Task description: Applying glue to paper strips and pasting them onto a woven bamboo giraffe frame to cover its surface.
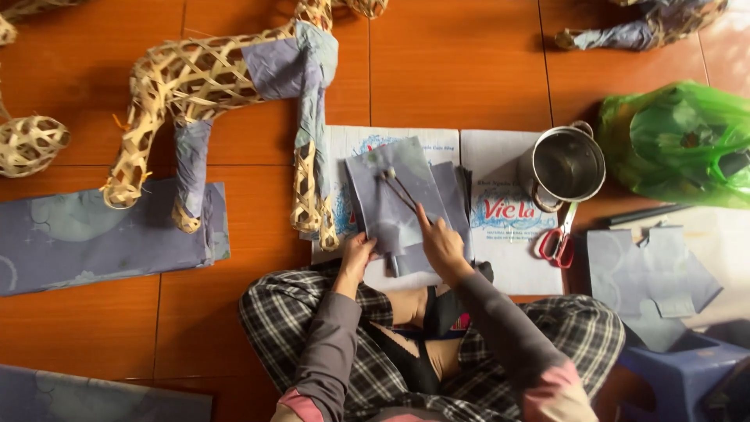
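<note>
Right hand: your right hand pinches a thin brush stick, fingers pressed together around its near end.
Brush axis: the stick runs from your hand up and to the left, its pale tip far from you, over the grey paper sheet.
Left hand: your left hand lies flat on the near left edge of that sheet, fingers together, pinning it.
Nearer hand: the right, already on the stick; the left sits just beside it.
Surface: flattened cardboard on the orange tiled floor.
Room, right: metal pot, red scissors, green plastic bag.
Room, left: woven bamboo frame, partly papered; folded grey paper.
</note>
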